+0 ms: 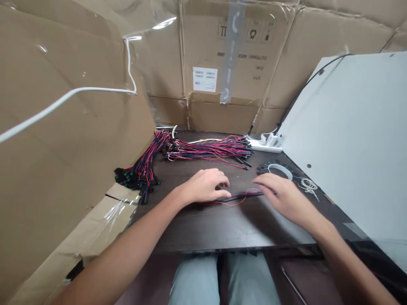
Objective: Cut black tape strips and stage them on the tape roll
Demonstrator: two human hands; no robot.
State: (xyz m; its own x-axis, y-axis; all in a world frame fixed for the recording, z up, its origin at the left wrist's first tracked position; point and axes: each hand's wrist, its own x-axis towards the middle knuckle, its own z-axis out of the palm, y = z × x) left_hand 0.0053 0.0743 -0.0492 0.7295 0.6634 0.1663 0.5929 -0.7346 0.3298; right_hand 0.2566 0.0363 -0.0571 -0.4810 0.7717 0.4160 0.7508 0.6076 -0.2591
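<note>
A thin wire harness (235,197), black with loose red and purple strands, lies across the dark table in front of me. My left hand (207,186) rests over its left part, with the fingers curved and a gap between thumb and fingertips. The thumb tip is beside the harness; whether it presses on it I cannot tell. Just above the right end hovers my right hand (281,195), slightly blurred, its thumb and fingers apart and pointing left. That end of the harness is partly hidden behind the right hand.
A pile of similar harnesses (210,149) lies at the back, and another bundle (144,167) at the left by the cardboard wall (73,127). A white power strip (265,146), a roll with a white ring (280,170) and a coiled pale cord (308,185) are at right, near a white panel (356,140).
</note>
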